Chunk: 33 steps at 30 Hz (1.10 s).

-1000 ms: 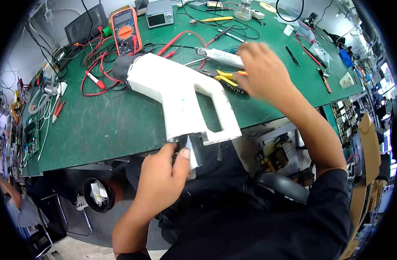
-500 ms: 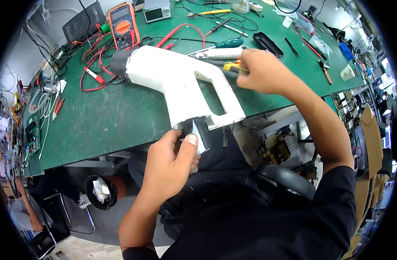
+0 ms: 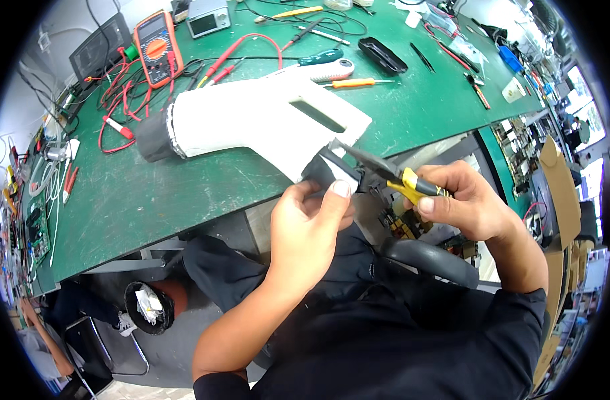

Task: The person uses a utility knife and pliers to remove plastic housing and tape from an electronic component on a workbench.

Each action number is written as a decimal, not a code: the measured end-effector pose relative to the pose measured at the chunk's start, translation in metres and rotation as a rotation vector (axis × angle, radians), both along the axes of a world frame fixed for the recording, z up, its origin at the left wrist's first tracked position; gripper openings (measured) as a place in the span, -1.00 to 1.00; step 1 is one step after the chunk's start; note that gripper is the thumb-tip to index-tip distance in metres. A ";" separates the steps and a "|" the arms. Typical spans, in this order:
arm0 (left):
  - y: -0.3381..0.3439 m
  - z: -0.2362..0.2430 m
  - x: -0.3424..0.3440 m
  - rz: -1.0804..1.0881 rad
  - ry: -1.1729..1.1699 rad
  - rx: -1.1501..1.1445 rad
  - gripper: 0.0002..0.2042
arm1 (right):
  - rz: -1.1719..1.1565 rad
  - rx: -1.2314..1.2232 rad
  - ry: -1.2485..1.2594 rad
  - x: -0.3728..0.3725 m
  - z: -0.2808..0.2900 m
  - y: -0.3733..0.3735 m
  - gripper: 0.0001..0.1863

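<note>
A white gun-shaped plastic housing (image 3: 232, 117) with a dark round nozzle (image 3: 157, 137) and a slotted handle lies on the bench, its lower end at the near edge. At that end, my left hand (image 3: 305, 230) is closed on a black block with a silvery-white face (image 3: 325, 170), thumb on top. My right hand (image 3: 462, 203) grips long-nose pliers with yellow and black handles (image 3: 412, 185). Their dark jaws point left and reach the housing's end beside the block. Whether the jaws touch or pinch anything is too small to tell.
On the green bench (image 3: 152, 213) behind the housing lie an orange multimeter (image 3: 157, 50) with red and black leads, a green-handled screwdriver (image 3: 320, 57), an orange-handled screwdriver (image 3: 353, 83), a black tray (image 3: 383, 56) and tweezers (image 3: 422, 57). A waste bin (image 3: 148, 307) stands below.
My right hand has brought the pliers from the bench to the housing's lower end. The housing has turned, its lower end swinging right, and my left hand has moved up and right with it.
</note>
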<state>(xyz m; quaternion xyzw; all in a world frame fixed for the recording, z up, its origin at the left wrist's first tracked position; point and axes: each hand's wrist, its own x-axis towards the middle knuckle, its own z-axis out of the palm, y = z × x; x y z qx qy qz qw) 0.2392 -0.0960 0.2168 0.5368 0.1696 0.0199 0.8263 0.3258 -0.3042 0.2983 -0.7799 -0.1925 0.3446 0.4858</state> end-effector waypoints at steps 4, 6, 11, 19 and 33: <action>-0.010 -0.010 0.010 0.030 -0.057 -0.017 -0.34 | 0.110 -0.216 -0.292 -0.002 0.013 -0.003 -0.85; -0.012 -0.012 0.010 0.053 -0.075 -0.009 -0.35 | 0.234 -0.311 -0.440 0.001 0.017 -0.004 -0.85; -0.012 -0.014 0.012 0.064 -0.098 -0.010 -0.33 | 0.248 -0.525 -0.918 0.004 0.025 0.014 -0.84; -0.018 -0.015 0.014 0.110 -0.094 0.001 -0.36 | 0.192 -0.578 -0.657 0.000 0.007 0.013 -0.85; -0.033 -0.021 -0.017 0.017 -0.103 -0.144 -0.51 | -0.108 0.091 -0.096 -0.014 0.002 0.021 -0.87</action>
